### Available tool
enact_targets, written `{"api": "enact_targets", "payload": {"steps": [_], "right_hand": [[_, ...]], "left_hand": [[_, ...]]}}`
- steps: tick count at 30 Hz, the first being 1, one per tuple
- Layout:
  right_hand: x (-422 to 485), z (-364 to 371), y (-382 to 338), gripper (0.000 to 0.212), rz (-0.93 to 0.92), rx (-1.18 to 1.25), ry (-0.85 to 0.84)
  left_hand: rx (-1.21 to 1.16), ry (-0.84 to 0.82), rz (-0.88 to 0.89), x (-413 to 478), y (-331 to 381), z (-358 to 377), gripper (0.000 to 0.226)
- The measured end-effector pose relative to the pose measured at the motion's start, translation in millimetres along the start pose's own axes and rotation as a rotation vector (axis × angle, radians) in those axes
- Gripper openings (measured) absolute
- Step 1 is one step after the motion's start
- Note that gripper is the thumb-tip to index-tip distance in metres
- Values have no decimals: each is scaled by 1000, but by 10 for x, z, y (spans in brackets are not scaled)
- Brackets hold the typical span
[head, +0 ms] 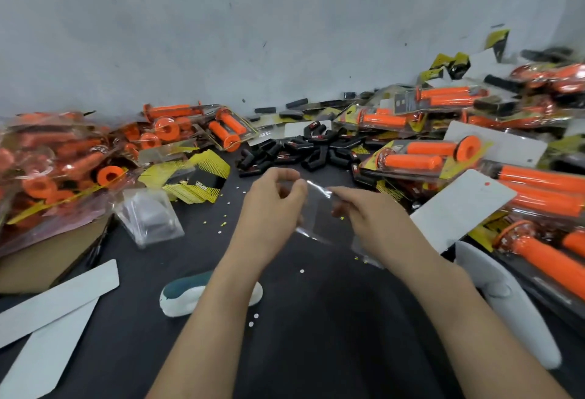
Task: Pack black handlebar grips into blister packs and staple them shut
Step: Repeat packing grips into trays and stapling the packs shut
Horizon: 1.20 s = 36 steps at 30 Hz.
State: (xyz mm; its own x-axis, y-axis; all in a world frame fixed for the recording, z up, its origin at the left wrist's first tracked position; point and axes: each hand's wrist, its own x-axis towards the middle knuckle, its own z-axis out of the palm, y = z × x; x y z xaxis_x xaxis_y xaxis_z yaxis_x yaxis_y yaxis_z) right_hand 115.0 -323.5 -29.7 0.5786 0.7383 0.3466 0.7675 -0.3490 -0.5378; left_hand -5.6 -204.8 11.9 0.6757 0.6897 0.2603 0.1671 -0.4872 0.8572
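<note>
Two hands in the head view, raised over the dark table (310, 335), just nearside of the pile of black grips (311, 151). Fingers of the left hand (272, 205) curled, thumb and fingertips pinching the far corner of a clear blister pack (316, 218). Likewise the right hand (367, 215), pinching the pack's right edge. Pack slung between them, seemingly empty, long axis running from the pile toward the body and slanting right. Pile straight ahead, apart from both hands, about equally near to either; probably a short forward reach next. Well nearside of the pile, under the left forearm, a teal-and-white tool (190, 297), perhaps the stapler.
</note>
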Motion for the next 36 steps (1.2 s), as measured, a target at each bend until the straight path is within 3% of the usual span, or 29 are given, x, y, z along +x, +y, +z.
{"api": "enact_targets", "payload": {"steps": [3, 5, 11, 13, 17, 22, 25, 31, 36], "right_hand": [[-32, 4, 5, 53, -58, -127, -144], [-58, 30, 4, 44, -88, -178, -219], [-95, 150, 20, 32, -77, -181, -334], [-83, 150, 21, 33, -70, -169, -342], [-40, 81, -16, 36, -70, -103, -254], [-42, 10, -37, 38, -33, 5, -173], [-54, -11, -23, 38, -18, 26, -161], [-31, 16, 0, 37, -20, 20, -152], [0, 63, 23, 36, -24, 24, -150]], "left_hand": [[192, -156, -14, -1, -77, -84, 11], [300, -275, -56, -21, -140, -148, 12], [597, -413, -130, -68, -260, -196, 22], [613, -383, -115, -37, -296, -228, 18], [697, -166, -23, 318, -460, -387, 16], [1544, -88, 105, 851, -882, -641, 38], [1804, -122, 201, 1053, -1103, -814, 41], [1971, -168, 213, 1147, -1281, -907, 37], [2011, -170, 332, 1114, -1266, -955, 27]]}}
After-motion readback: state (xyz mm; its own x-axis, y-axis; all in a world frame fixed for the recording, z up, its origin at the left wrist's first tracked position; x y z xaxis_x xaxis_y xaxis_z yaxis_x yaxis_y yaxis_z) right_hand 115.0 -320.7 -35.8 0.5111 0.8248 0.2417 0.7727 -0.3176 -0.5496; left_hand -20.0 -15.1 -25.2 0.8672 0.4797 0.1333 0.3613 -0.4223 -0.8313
